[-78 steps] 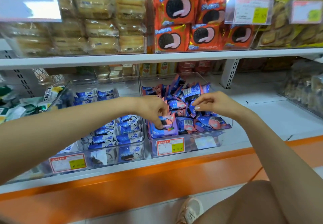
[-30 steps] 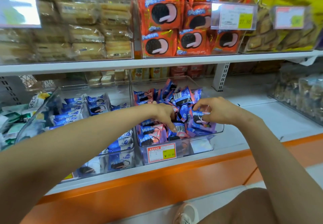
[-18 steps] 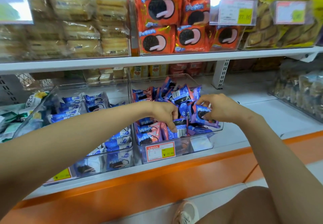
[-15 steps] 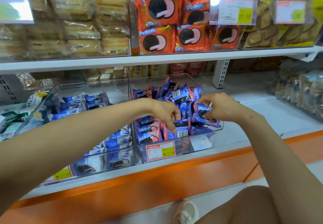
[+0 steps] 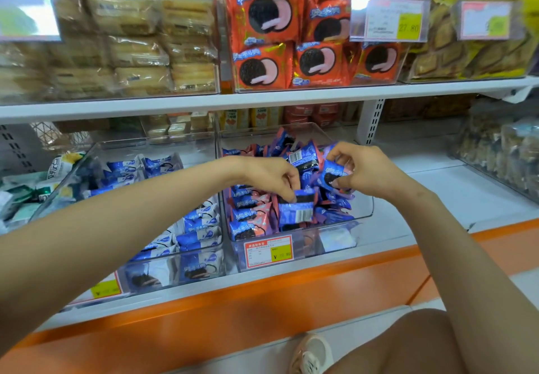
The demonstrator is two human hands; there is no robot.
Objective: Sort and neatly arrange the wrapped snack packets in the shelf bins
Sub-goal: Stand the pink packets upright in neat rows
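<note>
Packet (image 5: 331, 176) in right hand (image 5: 369, 171); second packet (image 5: 297, 212), left hand (image 5: 271, 177).

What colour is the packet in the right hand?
The packet in the right hand is blue with white writing and a dark cookie; head view.

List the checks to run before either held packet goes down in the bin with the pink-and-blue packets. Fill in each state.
1. Left hand grip on barcode-side packet: ok, fingertips pinch its top edge.
2. Right hand grip on blue packet: ok, fingers curl round it.
3. Barcode-side packet faces forward like the front row: not ok, its back shows.
4. Front row standing in line: ok.
5. Back pile sorted: not ok, packets lie at mixed angles.
6. Free slot in clear bin beside the row: cannot tell, the held packet covers it.
</note>
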